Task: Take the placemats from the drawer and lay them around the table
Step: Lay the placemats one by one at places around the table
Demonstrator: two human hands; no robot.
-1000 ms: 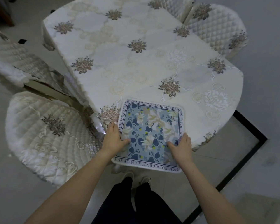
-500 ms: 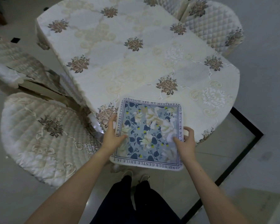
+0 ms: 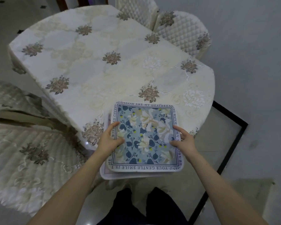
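The dining table [image 3: 104, 62] stood under a cream tablecloth [image 3: 91, 51] embroidered with brown flowers, on a pale tiled floor [image 3: 250, 111]. I saw the stack of placemats [image 3: 144, 138] at the near edge of the table, its front portion hanging past that edge toward the person.

The left hand [image 3: 109, 140] pinched the left border of the top blue floral mat, thumb on top. The right hand [image 3: 183, 141] gripped the right border the same way. A lower mat [image 3: 104, 173] showed offset at the left and front.

Hazards, as I judged them:
- The overhanging stack could tip to the floor if both hands lifted only the top mat.
- The lower mats could drag along and fan out (their edges were already misaligned).
- The cloth could bunch under a sliding mat.

Quilted chairs flanked the table: one at near left [image 3: 31, 153], one at far right [image 3: 183, 31]. The near-left chair crowded the route round that side.
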